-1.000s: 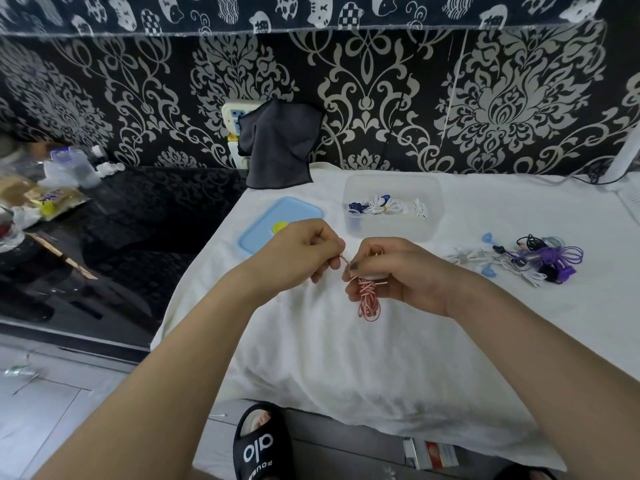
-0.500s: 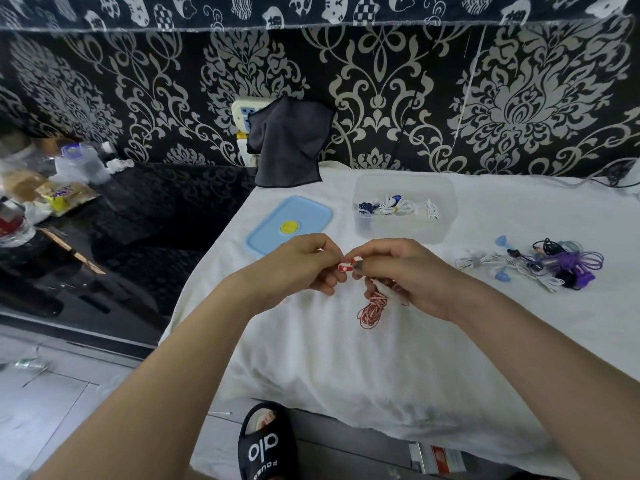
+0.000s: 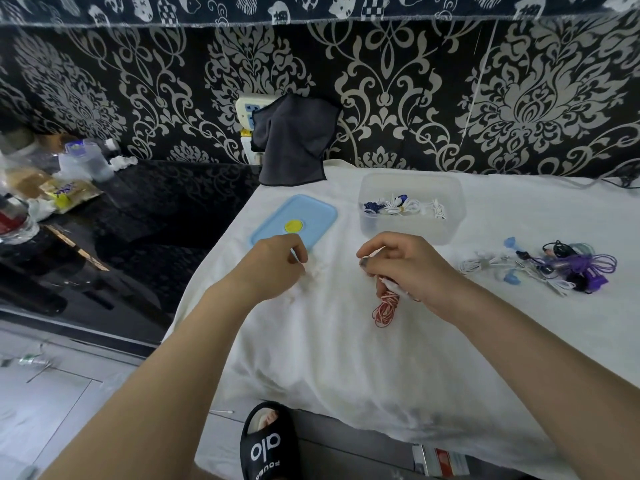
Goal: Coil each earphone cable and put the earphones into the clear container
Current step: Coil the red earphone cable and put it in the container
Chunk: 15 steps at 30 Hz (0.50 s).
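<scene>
Red-and-white earphone coil [image 3: 385, 308] pinched in right hand [image 3: 407, 268], dangling just above the white cloth [image 3: 346, 358], probably so loops stay bundled. Left hand [image 3: 277, 263] loosely curled, holding nothing visible. Clear container [image 3: 450, 216] just beyond, lid off, ready.

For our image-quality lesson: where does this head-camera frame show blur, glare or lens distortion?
Head view: left hand is motion-smeared; black glossy counter carries reflections; wide-angle lens bows the fabric border along the top; clear container stays fairly sharp.
</scene>
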Each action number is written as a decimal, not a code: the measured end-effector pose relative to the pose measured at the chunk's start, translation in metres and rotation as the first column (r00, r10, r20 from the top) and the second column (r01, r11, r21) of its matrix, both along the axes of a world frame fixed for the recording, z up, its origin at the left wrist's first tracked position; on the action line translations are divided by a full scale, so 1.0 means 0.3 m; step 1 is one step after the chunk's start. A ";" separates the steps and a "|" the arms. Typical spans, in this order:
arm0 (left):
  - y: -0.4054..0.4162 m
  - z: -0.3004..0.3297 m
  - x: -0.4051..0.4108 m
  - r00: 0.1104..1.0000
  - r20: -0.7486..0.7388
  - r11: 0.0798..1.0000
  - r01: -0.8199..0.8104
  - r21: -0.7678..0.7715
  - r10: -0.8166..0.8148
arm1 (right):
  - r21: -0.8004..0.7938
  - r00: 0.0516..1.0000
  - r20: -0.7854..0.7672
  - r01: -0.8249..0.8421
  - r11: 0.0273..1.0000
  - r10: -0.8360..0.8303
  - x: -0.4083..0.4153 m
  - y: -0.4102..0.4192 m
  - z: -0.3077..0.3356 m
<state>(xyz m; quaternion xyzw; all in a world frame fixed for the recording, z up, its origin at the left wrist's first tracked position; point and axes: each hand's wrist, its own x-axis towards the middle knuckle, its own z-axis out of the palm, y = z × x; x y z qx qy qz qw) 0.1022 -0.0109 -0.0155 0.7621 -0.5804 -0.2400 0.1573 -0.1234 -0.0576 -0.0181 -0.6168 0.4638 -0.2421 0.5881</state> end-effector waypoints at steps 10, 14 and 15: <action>-0.011 -0.080 0.000 0.995 0.072 0.997 0.074 -0.020 -0.073 | 0.064 1.000 0.023 0.006 0.998 -0.007 0.025 -0.003 -0.006; -0.024 -0.095 -0.018 0.989 0.117 0.993 0.100 -0.063 -0.092 | 0.083 0.999 0.029 0.029 0.996 -0.032 0.029 0.006 0.013; -0.028 -0.099 -0.024 0.988 0.122 0.993 0.099 -0.064 -0.091 | 0.082 0.999 0.033 0.030 0.996 -0.033 0.028 0.008 0.018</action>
